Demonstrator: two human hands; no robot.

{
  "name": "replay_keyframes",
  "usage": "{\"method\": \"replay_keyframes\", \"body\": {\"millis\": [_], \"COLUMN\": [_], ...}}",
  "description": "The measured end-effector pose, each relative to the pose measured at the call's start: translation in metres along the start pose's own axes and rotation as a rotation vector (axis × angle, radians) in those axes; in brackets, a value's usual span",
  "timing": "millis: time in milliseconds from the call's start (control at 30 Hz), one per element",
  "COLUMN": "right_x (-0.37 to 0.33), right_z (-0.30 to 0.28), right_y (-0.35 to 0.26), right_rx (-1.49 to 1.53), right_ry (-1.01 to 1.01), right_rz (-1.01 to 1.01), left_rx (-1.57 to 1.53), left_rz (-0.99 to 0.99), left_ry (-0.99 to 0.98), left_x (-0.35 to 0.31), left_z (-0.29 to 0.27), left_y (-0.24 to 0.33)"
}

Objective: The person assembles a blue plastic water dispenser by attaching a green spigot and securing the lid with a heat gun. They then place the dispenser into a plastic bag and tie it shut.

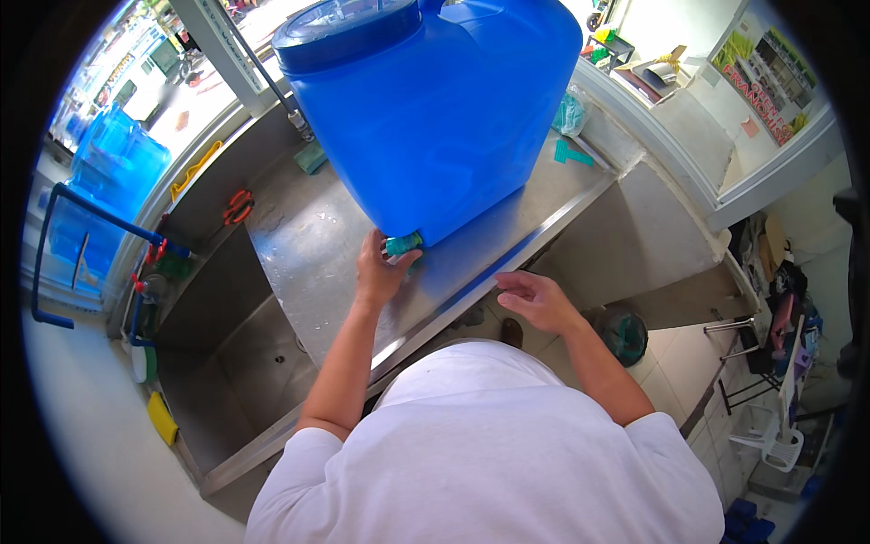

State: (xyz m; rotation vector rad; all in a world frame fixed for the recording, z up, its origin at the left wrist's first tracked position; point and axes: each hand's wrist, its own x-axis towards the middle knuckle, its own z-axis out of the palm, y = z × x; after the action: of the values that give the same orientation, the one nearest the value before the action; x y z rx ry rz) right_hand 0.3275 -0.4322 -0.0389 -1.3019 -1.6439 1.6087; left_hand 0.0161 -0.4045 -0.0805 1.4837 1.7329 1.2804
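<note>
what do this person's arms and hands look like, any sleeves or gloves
The person wears a white shirt with short sleeves, leaving both forearms bare. The left hand and right hand are ungloved, with no watch or bracelet visible on either wrist.

Bright daylight falls across a stainless-steel counter (304, 281), fitted at its left end with a deep sink basin (258, 358). Beyond the counter's far edge, a pale window post (217, 54) stands against a sunlit outdoor area (186, 95) where a vehicle (136, 68) is visible. A plain white wall (82, 399) rises left of the counter. To the counter's right, a colorful poster (768, 86) shows within a white frame (770, 186), while a white plastic chair (781, 446) stands farther off on light floor tiles (657, 358).
</note>
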Motion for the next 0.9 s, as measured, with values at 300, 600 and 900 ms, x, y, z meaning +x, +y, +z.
{"method": "replay_keyframes", "body": {"millis": [300, 600, 900], "right_x": [-0.015, -0.033, -0.056], "right_z": [-0.014, -0.026, -0.038], "right_y": [0.012, 0.032, 0.054], "right_rx": [0.050, 0.122, 0.139], "right_ry": [0.077, 0.142, 0.204], "right_rz": [0.027, 0.061, 0.103], "left_rx": [0.028, -0.154, -0.333], "left_rz": [0.116, 0.038, -0.023], "left_ry": [-0.069, -0.255, -0.190], "left_x": [0.002, 0.012, 0.006], "left_z": [-0.003, -0.007, 0.009], "left_y": [-0.020, -0.027, -0.033]}}
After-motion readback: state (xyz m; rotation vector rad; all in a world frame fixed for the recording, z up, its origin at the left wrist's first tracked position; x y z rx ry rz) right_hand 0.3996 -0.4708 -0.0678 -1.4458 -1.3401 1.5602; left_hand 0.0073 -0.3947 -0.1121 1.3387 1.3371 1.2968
